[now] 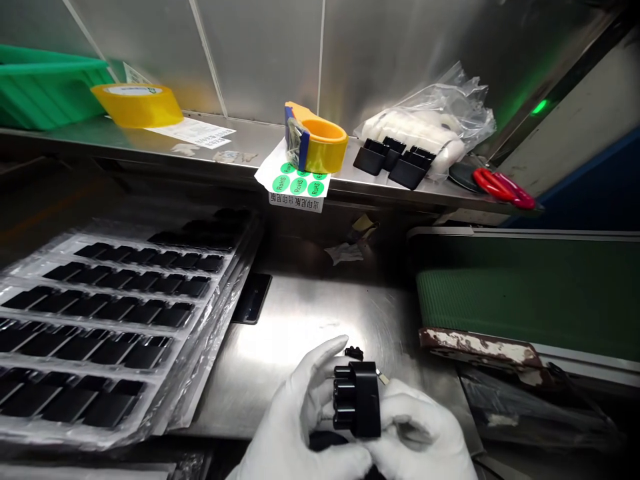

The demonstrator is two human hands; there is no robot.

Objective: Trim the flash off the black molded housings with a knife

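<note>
Both gloved hands meet low over the steel desk (300, 333) on a black moulded connector part (357, 399). The left hand (300, 417) has its fingers (320, 357) closed around the part's ribbed side; the right hand (420, 433) clamps it from below and behind. The part is held upright, clear of the desk, ribbed ports facing left. A small metal sliver (383, 378) shows at its upper right edge; what it is cannot be told.

Judgement: the part is being checked or trimmed in hand. The next move would call for a firm hold and a clear place to set it down.

A tiny black fragment (354, 352) lies on the desk just beyond the hands. Left, stacked clear blister trays (100, 313) hold rows of black parts. Right, a green conveyor belt (525, 300) runs close by. The shelf (240, 143) behind carries tape rolls (320, 143), green label stickers (297, 181), loose black housings (395, 160), a plastic bag (440, 113) and red scissors (503, 187). Nothing blocks the hands.
</note>
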